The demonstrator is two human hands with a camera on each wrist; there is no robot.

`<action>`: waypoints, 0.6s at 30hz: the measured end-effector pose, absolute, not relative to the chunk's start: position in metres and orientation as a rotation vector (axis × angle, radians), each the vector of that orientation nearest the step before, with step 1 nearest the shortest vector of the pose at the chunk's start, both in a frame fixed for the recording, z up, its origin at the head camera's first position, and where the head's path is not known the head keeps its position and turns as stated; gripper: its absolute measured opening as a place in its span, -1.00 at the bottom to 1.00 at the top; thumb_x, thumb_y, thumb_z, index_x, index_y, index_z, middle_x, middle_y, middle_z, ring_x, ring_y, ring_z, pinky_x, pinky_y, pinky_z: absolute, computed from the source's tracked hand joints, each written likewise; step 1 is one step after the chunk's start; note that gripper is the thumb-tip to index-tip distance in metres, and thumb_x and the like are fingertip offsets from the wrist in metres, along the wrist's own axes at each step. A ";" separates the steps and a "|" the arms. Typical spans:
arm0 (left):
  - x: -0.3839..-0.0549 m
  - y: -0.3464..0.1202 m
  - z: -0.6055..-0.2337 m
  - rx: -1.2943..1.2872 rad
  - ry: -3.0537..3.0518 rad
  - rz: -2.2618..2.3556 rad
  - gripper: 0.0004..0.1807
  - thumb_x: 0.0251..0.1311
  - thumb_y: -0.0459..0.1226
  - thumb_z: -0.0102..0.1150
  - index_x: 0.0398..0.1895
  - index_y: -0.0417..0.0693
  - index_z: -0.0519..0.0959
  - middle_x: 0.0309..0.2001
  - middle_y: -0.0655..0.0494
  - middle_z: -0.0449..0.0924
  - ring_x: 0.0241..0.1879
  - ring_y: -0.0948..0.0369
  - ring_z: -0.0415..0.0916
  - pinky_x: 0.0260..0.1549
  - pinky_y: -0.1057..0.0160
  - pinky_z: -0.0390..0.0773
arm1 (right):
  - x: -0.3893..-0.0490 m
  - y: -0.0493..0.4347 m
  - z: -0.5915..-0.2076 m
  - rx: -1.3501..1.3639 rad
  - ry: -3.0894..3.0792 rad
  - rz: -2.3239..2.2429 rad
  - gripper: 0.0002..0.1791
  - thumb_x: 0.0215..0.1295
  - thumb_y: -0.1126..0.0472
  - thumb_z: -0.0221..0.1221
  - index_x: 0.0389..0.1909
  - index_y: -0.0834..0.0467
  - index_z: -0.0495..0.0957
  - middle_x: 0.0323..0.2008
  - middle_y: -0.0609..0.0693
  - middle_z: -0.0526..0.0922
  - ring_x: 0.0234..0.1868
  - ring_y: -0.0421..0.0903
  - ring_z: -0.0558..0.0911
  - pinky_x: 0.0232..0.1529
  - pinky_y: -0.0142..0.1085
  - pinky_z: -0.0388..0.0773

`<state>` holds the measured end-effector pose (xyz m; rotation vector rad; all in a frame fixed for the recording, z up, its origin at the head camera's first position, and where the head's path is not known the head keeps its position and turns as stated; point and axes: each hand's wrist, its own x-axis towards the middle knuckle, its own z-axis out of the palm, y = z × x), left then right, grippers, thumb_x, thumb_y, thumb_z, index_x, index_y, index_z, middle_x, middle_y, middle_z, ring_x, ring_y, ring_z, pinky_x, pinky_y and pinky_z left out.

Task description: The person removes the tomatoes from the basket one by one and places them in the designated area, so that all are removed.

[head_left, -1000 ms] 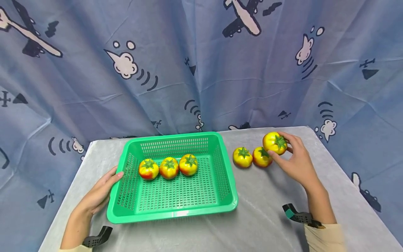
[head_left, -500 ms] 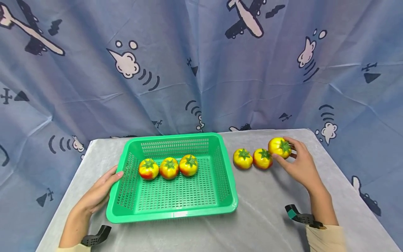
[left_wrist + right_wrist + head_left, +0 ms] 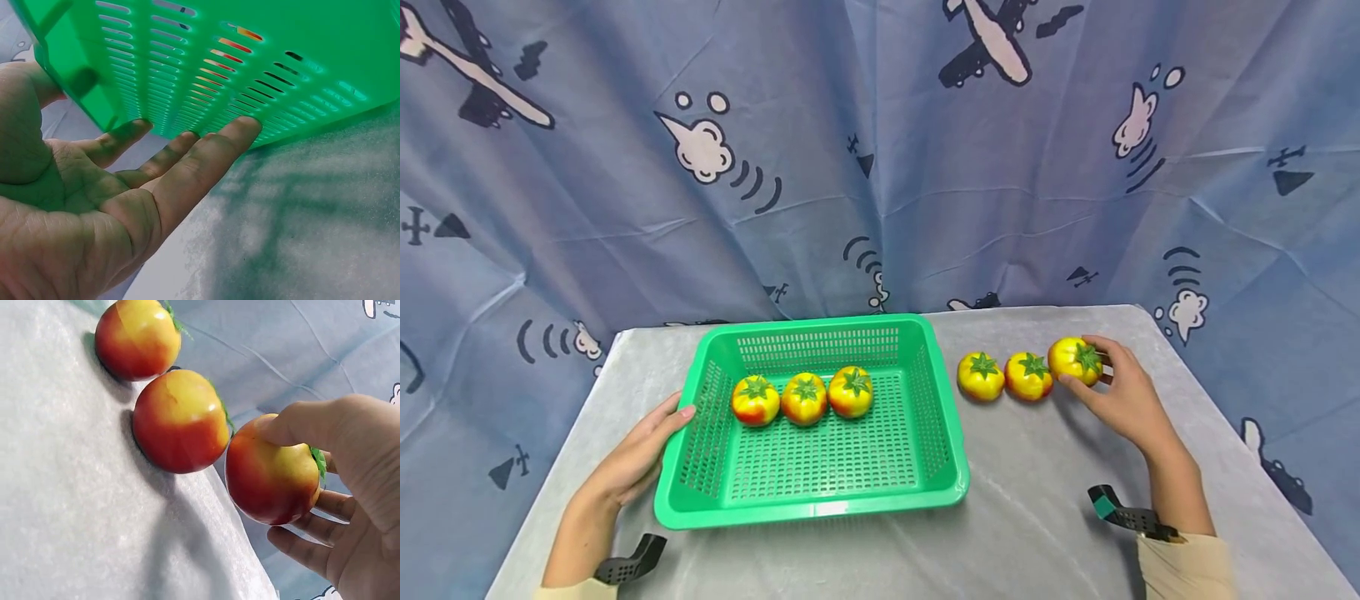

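My right hand [image 3: 1123,392] grips a yellow-red tomato [image 3: 1071,360] with a green leafy top, thumb on the near side and fingers behind. In the right wrist view the held tomato [image 3: 272,478] overlaps the edge of a middle tomato [image 3: 181,425]. Two tomatoes, the middle one [image 3: 1028,379] and a left one [image 3: 981,379], sit in a row on the table beside it. My left hand [image 3: 636,454] holds the left side of a green basket [image 3: 812,510], thumb over the rim. Its fingers [image 3: 200,159] lie along the slotted outer wall. Three tomatoes [image 3: 804,400] stand in a row inside.
A pale grey cloth covers the table [image 3: 1022,517]. Behind it hangs a blue curtain [image 3: 805,250] printed with planes and clouds. Black straps [image 3: 1135,518] circle both wrists.
My right hand has brought its tomato rightward and down, from over the middle tomato to the right end of the row. My left hand stays at the basket.
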<state>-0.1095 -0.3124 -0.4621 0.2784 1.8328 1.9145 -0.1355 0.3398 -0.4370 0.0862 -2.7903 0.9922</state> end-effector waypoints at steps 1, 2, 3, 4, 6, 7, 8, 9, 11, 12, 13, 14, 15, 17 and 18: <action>-0.109 -0.313 -0.462 0.279 1.831 1.916 -0.27 0.75 -0.13 -0.31 0.69 -0.26 -0.31 0.14 0.17 0.71 0.06 0.16 0.77 0.02 0.06 0.81 | -0.136 0.340 -0.438 0.081 -2.798 0.991 -0.18 0.42 0.16 0.38 0.52 0.42 0.23 0.38 0.51 0.33 0.32 0.47 0.43 0.20 0.14 0.65; -0.109 -0.313 -0.462 0.280 1.827 1.918 -0.27 0.75 -0.13 -0.31 0.70 -0.26 -0.31 0.15 0.17 0.71 0.06 0.16 0.77 0.02 0.06 0.81 | -0.136 0.340 -0.439 0.076 -2.807 0.985 -0.18 0.43 0.15 0.37 0.52 0.42 0.22 0.38 0.52 0.33 0.32 0.46 0.43 0.19 0.32 0.56; -0.109 -0.313 -0.463 0.280 1.825 1.919 -0.27 0.75 -0.13 -0.31 0.70 -0.26 -0.32 0.15 0.17 0.71 0.07 0.16 0.76 0.02 0.06 0.81 | -0.137 0.340 -0.440 0.073 -2.811 0.989 -0.18 0.43 0.16 0.37 0.52 0.43 0.22 0.37 0.53 0.33 0.31 0.47 0.42 0.21 0.37 0.53; -0.109 -0.313 -0.463 0.281 1.823 1.919 -0.27 0.75 -0.13 -0.31 0.70 -0.26 -0.32 0.15 0.17 0.71 0.07 0.16 0.76 0.03 0.06 0.81 | -0.137 0.340 -0.442 0.068 -2.816 0.995 -0.18 0.43 0.16 0.37 0.52 0.44 0.21 0.37 0.53 0.33 0.31 0.47 0.42 0.22 0.39 0.52; -0.110 -0.313 -0.463 0.278 1.824 1.916 -0.26 0.75 -0.12 -0.31 0.70 -0.27 -0.34 0.15 0.18 0.71 0.07 0.16 0.76 0.03 0.06 0.81 | -0.138 0.341 -0.445 0.061 -2.829 0.988 -0.18 0.43 0.16 0.37 0.51 0.44 0.22 0.36 0.54 0.33 0.31 0.46 0.42 0.23 0.39 0.53; -0.110 -0.313 -0.463 0.278 1.824 1.914 -0.25 0.75 -0.12 -0.31 0.70 -0.27 -0.35 0.15 0.18 0.71 0.08 0.17 0.76 0.03 0.06 0.81 | -0.139 0.342 -0.446 0.057 -2.836 0.987 -0.18 0.43 0.16 0.37 0.51 0.44 0.22 0.36 0.54 0.34 0.31 0.46 0.42 0.23 0.39 0.53; -0.110 -0.313 -0.463 0.276 1.825 1.913 -0.25 0.75 -0.12 -0.31 0.69 -0.28 -0.36 0.16 0.18 0.70 0.08 0.17 0.76 0.03 0.07 0.81 | -0.139 0.342 -0.448 0.054 -2.841 0.990 -0.18 0.43 0.16 0.37 0.51 0.45 0.22 0.36 0.54 0.34 0.31 0.46 0.42 0.23 0.39 0.53; -0.110 -0.313 -0.463 0.274 1.826 1.911 -0.24 0.75 -0.11 -0.31 0.69 -0.28 -0.37 0.15 0.19 0.70 0.08 0.17 0.75 0.03 0.07 0.81 | -0.139 0.343 -0.449 0.050 -2.846 0.996 -0.17 0.43 0.15 0.37 0.51 0.45 0.21 0.36 0.55 0.33 0.31 0.47 0.41 0.24 0.39 0.53; -0.110 -0.312 -0.463 0.271 1.826 1.909 -0.23 0.75 -0.11 -0.31 0.69 -0.29 -0.38 0.15 0.19 0.70 0.08 0.18 0.75 0.03 0.07 0.81 | -0.140 0.343 -0.451 0.042 -2.857 0.989 -0.17 0.44 0.13 0.36 0.52 0.45 0.22 0.37 0.54 0.33 0.32 0.46 0.41 0.24 0.38 0.53; -0.110 -0.312 -0.463 0.272 1.825 1.909 -0.23 0.75 -0.11 -0.32 0.69 -0.29 -0.39 0.15 0.20 0.70 0.08 0.18 0.75 0.04 0.07 0.81 | -0.140 0.344 -0.452 0.039 -2.858 0.997 -0.17 0.44 0.13 0.36 0.52 0.45 0.21 0.38 0.55 0.33 0.32 0.46 0.41 0.25 0.38 0.52; -0.110 -0.312 -0.463 0.274 1.825 1.910 -0.23 0.75 -0.12 -0.32 0.69 -0.29 -0.39 0.15 0.20 0.69 0.08 0.18 0.75 0.04 0.08 0.81 | -0.140 0.344 -0.452 0.036 -2.860 0.993 -0.17 0.45 0.12 0.35 0.52 0.45 0.21 0.38 0.54 0.33 0.32 0.46 0.41 0.24 0.37 0.52; -0.110 -0.312 -0.463 0.275 1.824 1.910 -0.23 0.75 -0.12 -0.32 0.69 -0.29 -0.40 0.15 0.20 0.69 0.08 0.19 0.75 0.04 0.08 0.81 | -0.140 0.344 -0.453 0.035 -2.861 0.991 -0.17 0.45 0.11 0.35 0.52 0.45 0.21 0.39 0.54 0.33 0.32 0.46 0.41 0.24 0.36 0.53; -0.110 -0.312 -0.463 0.277 1.823 1.912 -0.23 0.75 -0.12 -0.32 0.69 -0.29 -0.40 0.15 0.20 0.69 0.08 0.19 0.75 0.04 0.08 0.81 | -0.140 0.344 -0.453 0.034 -2.861 0.995 -0.17 0.45 0.11 0.35 0.52 0.45 0.21 0.39 0.54 0.32 0.33 0.45 0.41 0.24 0.35 0.54; -0.110 -0.312 -0.462 0.281 1.819 1.916 -0.24 0.75 -0.12 -0.32 0.69 -0.28 -0.39 0.15 0.20 0.69 0.08 0.18 0.75 0.04 0.07 0.81 | -0.141 0.345 -0.454 0.035 -2.859 0.985 -0.16 0.44 0.10 0.36 0.53 0.44 0.22 0.39 0.53 0.34 0.32 0.44 0.42 0.21 0.24 0.60; -0.110 -0.312 -0.462 0.283 1.818 1.919 -0.24 0.75 -0.13 -0.32 0.69 -0.28 -0.39 0.16 0.20 0.69 0.08 0.18 0.75 0.04 0.07 0.81 | -0.142 0.345 -0.454 0.036 -2.856 0.985 -0.15 0.44 0.10 0.37 0.53 0.44 0.22 0.39 0.53 0.34 0.32 0.43 0.43 0.21 0.22 0.61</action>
